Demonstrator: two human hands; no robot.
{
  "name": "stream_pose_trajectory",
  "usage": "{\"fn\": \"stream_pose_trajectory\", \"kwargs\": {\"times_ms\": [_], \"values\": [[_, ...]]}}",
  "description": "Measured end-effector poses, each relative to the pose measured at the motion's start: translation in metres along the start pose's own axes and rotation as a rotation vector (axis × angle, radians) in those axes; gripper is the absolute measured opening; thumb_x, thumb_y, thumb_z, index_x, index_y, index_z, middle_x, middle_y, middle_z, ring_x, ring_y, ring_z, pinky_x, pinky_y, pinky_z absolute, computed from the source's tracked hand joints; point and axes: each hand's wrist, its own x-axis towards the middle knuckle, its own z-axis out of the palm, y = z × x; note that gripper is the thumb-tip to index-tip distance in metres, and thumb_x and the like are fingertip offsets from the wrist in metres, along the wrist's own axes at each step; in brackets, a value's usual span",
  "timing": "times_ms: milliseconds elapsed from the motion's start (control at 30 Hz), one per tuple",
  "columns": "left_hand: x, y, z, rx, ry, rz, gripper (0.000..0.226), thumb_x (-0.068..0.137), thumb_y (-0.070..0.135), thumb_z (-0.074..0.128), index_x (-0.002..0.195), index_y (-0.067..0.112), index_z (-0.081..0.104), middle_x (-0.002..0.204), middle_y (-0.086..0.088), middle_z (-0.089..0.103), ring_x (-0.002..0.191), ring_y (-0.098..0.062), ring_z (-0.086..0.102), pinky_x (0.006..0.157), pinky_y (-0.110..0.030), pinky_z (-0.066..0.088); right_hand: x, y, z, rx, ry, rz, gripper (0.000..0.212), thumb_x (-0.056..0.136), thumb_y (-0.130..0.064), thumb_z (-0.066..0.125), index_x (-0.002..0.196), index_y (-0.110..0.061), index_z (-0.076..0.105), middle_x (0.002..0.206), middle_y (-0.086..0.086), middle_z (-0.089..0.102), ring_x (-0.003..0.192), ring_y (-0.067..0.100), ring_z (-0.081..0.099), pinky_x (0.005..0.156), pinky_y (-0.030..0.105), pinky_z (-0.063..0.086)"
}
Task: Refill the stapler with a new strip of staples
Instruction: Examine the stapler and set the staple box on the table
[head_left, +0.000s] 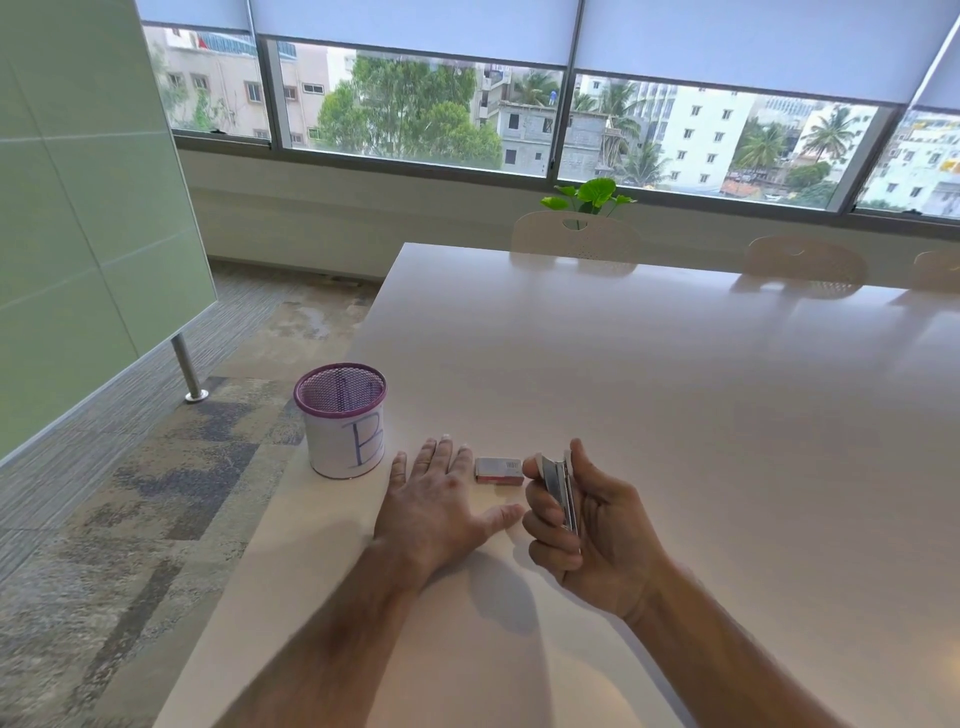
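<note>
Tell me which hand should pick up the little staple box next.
Probably the left hand. It lies open and flat on the table with its fingertips right beside the staple box, and it holds nothing. The right hand is closed around the stapler, so it isn't free.

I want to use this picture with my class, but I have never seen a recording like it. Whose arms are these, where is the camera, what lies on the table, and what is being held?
There is no machine here. The single picture comes from a wide-angle camera worn on a person's head, looking forward and down, so the two bare arms are the wearer's own.

The left hand lies flat and open on the white table, holding nothing. The right hand is closed around a small metal stapler, lifted off the table.

Between the hands lies a small box, probably the staples. Left of it, near the table's edge, stands a purple mesh cup wrapped in white paper marked "B". I cannot see what the cup holds.

Chairs and windows fill the background.
</note>
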Motion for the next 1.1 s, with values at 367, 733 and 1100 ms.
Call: {"fn": "stream_pose_trajectory", "kwargs": {"times_ms": [367,733,1100], "values": [[0.0001,-0.0010,0.0007,-0.004,0.005,-0.006,0.113,0.067,0.091,0.014,0.157,0.023,0.014,0.167,-0.005,0.010,0.153,-0.018,0.003,0.122,-0.047,-0.001,0.0004,0.0001,0.0013,-0.019,0.023,0.008,0.053,0.097,-0.050,0.038,0.092,-0.004,0.064,0.053,0.006,0.049,0.038,0.014,0.022,0.037,0.021,0.016],[-0.0007,0.0006,-0.0016,0.003,-0.006,-0.007,0.105,0.075,0.089,0.024,0.157,0.023,0.013,0.168,-0.004,0.009,0.153,-0.018,0.002,0.122,-0.047,-0.001,0.0001,0.0009,0.0006,-0.025,0.044,-0.009,0.054,0.097,-0.050,0.038,0.092,-0.004,0.065,0.053,0.006,0.050,0.034,0.013,0.032,0.038,0.021,0.016],[-0.0017,0.0004,-0.0017,-0.001,-0.006,-0.007,0.106,0.074,0.089,0.025,0.157,0.023,0.014,0.167,-0.005,0.009,0.153,-0.019,0.003,0.123,-0.048,0.000,-0.0007,0.0010,0.0035,-0.049,0.057,-0.005,0.053,0.095,-0.050,0.041,0.092,-0.004,0.067,0.054,0.007,0.050,0.035,0.014,0.038,0.037,0.020,0.018]]}}
